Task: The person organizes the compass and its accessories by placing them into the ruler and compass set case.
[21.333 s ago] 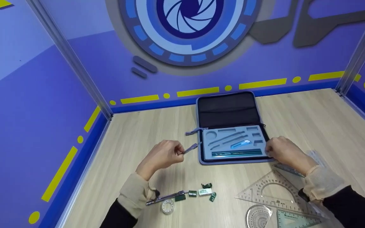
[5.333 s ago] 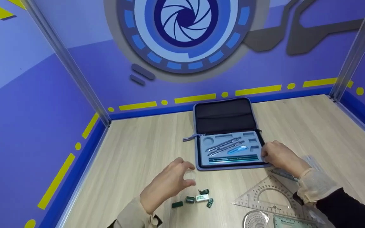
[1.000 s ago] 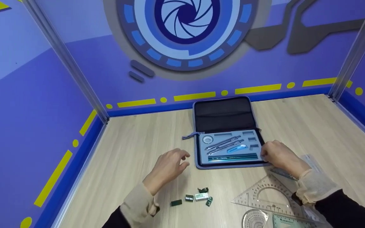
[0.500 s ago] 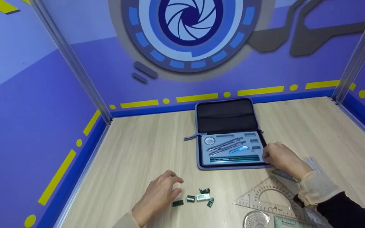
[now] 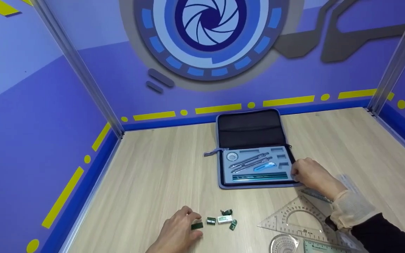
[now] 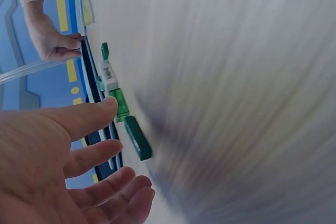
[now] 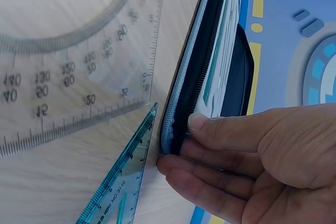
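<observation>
My left hand (image 5: 178, 230) hovers at the table around a small dark green block (image 5: 197, 225). In the left wrist view its thumb and fingers are spread, with a gap to the block (image 6: 138, 139). My right hand (image 5: 313, 175) grips the near right corner of an open zip case (image 5: 251, 128), thumb inside the edge and fingers outside, as the right wrist view shows. The case's grey tray (image 5: 227, 173) holds two metal compasses (image 5: 249, 160), a blue cutter (image 5: 265, 166), green pencils (image 5: 259, 176) and a round clear disc (image 5: 232, 156); several slots are bare.
Right of the block lie a green sharpener (image 5: 211, 221), a white-and-green eraser (image 5: 224, 219) and two small green pieces (image 5: 233, 225). Clear set squares (image 5: 280, 219), a protractor (image 5: 284, 243) and a ruler (image 5: 348, 182) lie at the right. A blue wall (image 5: 174, 102) stands behind.
Over the earlier frames the compasses and the disc came into the tray from my left hand's side. Lately my left hand moved down to the green block; my right hand stayed at the case.
</observation>
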{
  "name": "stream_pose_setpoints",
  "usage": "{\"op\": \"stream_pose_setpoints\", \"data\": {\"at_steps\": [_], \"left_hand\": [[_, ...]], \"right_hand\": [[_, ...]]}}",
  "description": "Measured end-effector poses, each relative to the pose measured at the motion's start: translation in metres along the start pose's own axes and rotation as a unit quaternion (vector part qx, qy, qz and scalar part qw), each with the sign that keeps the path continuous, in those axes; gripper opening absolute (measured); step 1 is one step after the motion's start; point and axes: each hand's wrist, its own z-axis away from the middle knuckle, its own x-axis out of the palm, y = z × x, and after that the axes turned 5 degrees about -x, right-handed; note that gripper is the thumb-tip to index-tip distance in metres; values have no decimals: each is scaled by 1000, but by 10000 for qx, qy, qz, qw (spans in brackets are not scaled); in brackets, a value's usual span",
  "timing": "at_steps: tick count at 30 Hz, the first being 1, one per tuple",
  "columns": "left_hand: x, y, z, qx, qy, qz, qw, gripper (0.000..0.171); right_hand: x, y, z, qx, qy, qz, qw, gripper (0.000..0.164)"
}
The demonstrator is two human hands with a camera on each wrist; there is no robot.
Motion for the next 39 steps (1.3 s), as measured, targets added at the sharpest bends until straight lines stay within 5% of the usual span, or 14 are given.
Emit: {"op": "stream_pose_setpoints", "data": {"at_steps": [39], "left_hand": [[5,-11,-7,-104,-137,658,9977,6]], "right_hand": [[2,1,2,-146,136,-17,9998,14]]}}
